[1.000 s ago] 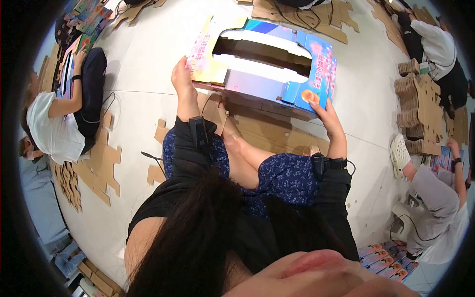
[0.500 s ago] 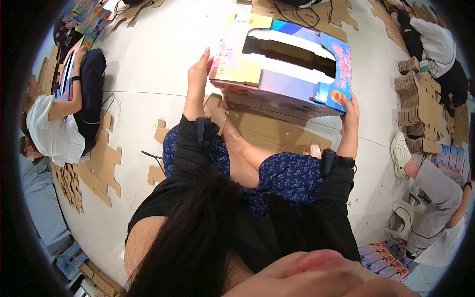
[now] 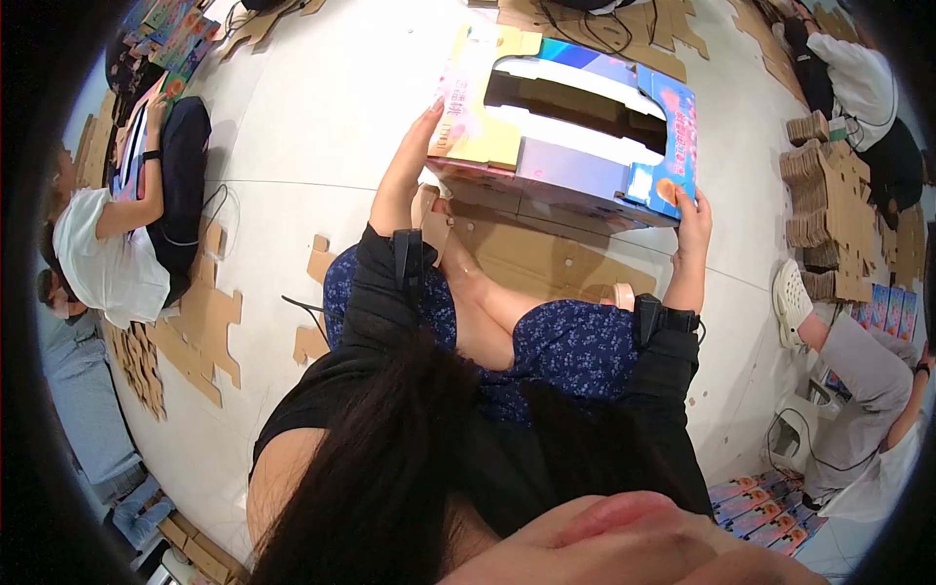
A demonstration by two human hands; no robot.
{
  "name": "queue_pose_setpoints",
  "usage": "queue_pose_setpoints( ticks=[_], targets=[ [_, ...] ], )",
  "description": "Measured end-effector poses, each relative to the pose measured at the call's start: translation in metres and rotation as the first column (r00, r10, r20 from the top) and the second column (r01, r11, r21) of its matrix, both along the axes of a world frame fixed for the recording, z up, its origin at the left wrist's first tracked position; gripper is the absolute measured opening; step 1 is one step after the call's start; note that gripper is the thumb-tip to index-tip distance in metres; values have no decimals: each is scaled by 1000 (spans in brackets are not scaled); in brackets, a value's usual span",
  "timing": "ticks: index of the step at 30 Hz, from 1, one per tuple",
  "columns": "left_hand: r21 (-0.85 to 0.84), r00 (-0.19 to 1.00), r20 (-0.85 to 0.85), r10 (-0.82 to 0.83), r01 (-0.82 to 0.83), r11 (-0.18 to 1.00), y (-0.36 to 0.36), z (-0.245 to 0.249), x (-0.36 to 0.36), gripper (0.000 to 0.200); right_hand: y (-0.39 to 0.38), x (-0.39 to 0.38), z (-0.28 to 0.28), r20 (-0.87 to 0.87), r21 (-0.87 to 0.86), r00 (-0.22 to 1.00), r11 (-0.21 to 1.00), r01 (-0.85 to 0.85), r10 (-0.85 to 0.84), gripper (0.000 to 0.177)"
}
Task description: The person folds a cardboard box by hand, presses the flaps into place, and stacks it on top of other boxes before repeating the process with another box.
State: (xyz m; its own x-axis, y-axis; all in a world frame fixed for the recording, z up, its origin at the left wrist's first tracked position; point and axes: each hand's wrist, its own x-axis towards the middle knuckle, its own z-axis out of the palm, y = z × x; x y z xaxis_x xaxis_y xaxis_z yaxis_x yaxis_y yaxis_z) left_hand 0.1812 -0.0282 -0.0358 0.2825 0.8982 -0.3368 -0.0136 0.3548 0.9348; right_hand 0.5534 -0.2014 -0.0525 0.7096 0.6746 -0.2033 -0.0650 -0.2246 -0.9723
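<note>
A printed cardboard box (image 3: pixel 575 180) in blue, pink and yellow is in front of me above my crossed legs, its top side showing a long wide opening edged with white flaps. Against the box's left end lies my left hand (image 3: pixel 413 141), its fingers pointing away from me along the side and partly hidden. At the near right corner, my right hand (image 3: pixel 693 219) grips the box with its fingers around the edge. The box is held between both hands. Its inside looks dark and brown.
Flat brown cardboard (image 3: pixel 546 255) lies under the box by my feet. Cut cardboard pieces (image 3: pixel 200 327) and a seated person (image 3: pixel 112 244) are on the left. To the right are a cardboard stack (image 3: pixel 829 219), a person's clog (image 3: pixel 791 302) and a white stool (image 3: pixel 795 429).
The box has shifted slightly to the right. My left hand has moved right with it, its fingers now closer along the box's left end. My right hand still grips the near right corner.
</note>
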Motion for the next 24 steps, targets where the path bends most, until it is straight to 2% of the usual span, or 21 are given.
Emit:
queue_pose_setpoints(
  ticks=[3, 8, 12, 15, 19, 22, 24],
  targets=[
    [84, 999, -22, -37, 38, 996, 0, -7, 2, 66, -1, -2, -4, 79, 49, 996, 998, 27, -31, 58],
    [76, 999, 9, -46, 45, 996, -8, 2, 9, 66, -3, 1, 4, 109, 125, 993, 992, 34, -48, 58],
    [105, 997, 25, 76, -79, 991, -12, 4, 16, 71, 0, -3, 7, 130, 183, 991, 983, 7, -31, 58],
    [168, 991, 98, 90, -105, 980, -6, -7, 17, 69, 4, -8, -1, 100, 87, 991, 993, 80, -89, 56],
    [156, 985, 67, 158, -167, 973, 2, -16, 15, 66, 4, -10, 3, 111, 68, 990, 994, 81, -88, 56],
    [133, 968, 45, 246, -250, 959, 6, -23, 13, 62, 4, -7, -3, 38, 77, 994, 992, 96, -99, 60],
    [106, 958, 44, 283, -286, 952, 9, -26, 11, 57, 4, -9, -4, 97, 53, 991, 995, 85, -90, 62]
  ],
)
